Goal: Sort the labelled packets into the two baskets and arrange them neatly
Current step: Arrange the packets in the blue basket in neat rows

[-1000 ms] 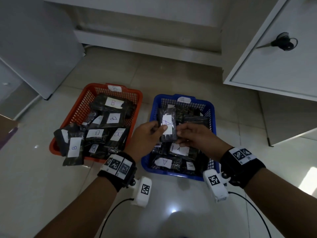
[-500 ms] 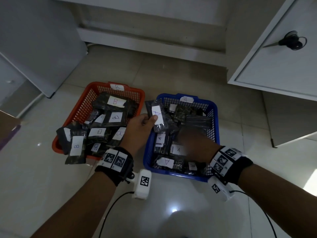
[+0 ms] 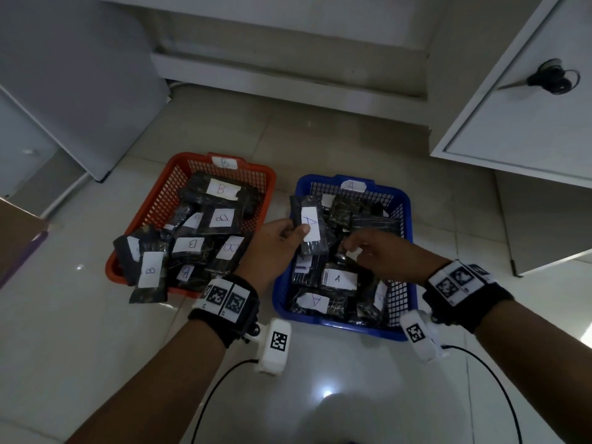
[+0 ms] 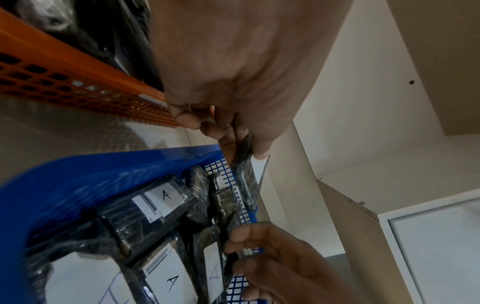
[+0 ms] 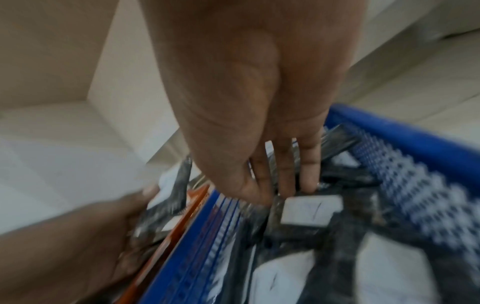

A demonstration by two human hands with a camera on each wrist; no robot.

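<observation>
The orange basket [image 3: 141, 251] holds B packets. The left hand [image 3: 272, 248] pinches an A packet [image 3: 309, 225] above the blue basket's [image 3: 323, 320] left edge. The right hand [image 3: 384, 251] reaches inside; whether its grip holds a packet is unclear.

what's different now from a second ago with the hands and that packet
The right hand let go of the A packet and went down into the blue basket, fingers on another packet there. The left hand kept holding the A packet. Both baskets stayed put.
</observation>
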